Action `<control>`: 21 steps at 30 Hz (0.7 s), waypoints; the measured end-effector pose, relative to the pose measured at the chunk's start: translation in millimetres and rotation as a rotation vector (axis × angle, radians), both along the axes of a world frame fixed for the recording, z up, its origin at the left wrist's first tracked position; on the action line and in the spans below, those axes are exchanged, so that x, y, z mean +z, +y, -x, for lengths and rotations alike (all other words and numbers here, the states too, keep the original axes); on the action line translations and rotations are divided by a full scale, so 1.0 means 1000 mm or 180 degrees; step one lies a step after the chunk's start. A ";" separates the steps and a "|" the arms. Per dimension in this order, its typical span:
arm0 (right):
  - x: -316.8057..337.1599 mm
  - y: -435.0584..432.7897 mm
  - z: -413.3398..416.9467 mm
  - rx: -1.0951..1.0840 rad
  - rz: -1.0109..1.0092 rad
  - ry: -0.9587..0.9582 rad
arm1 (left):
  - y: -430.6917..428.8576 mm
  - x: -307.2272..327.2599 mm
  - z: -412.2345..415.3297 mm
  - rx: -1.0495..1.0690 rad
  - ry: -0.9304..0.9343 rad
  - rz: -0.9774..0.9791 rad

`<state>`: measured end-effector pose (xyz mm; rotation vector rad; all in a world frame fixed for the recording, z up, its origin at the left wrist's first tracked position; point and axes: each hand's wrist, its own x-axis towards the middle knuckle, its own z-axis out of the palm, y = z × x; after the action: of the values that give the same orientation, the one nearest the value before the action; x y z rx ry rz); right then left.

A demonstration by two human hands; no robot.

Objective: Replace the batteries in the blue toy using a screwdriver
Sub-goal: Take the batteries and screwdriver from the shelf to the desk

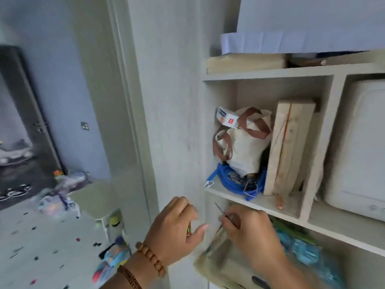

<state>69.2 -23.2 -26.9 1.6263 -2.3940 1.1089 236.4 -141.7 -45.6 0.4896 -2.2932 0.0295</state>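
Head view: both hands work just below the shelf (250,202) with the blue cord; the right hand (248,230) pinches a thin screwdriver (221,211) near its handle, shaft up-left; stiff, light, slippery, best held at the handle; the left hand (177,228) curls around something small with red and green, perhaps batteries; the blue toy I cannot identify.

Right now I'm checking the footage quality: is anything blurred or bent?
Head view: the right hand and left hand are motion-smeared; floor clutter at left is soft; the shelf edges bow from the wide lens; lighting is even, no glare.
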 end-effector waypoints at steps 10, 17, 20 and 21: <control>-0.011 -0.153 -0.239 0.0876 0.0005 0.0070 | -0.108 -0.004 -0.276 0.1042 0.0003 0.0123; -0.014 -0.240 -0.348 0.1216 -0.0108 0.0161 | -0.174 -0.007 -0.399 0.1447 -0.0063 0.0110; -0.020 -0.284 -0.379 0.1242 -0.0060 0.0307 | -0.210 -0.014 -0.430 0.1555 0.0014 0.0140; -0.022 -0.300 -0.389 0.1280 -0.0082 0.0337 | -0.224 -0.017 -0.439 0.1587 0.0037 0.0123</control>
<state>458.0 -323.1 -48.5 2.1802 -2.0778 1.0058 675.6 -365.4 -62.5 1.0244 -2.1008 0.3141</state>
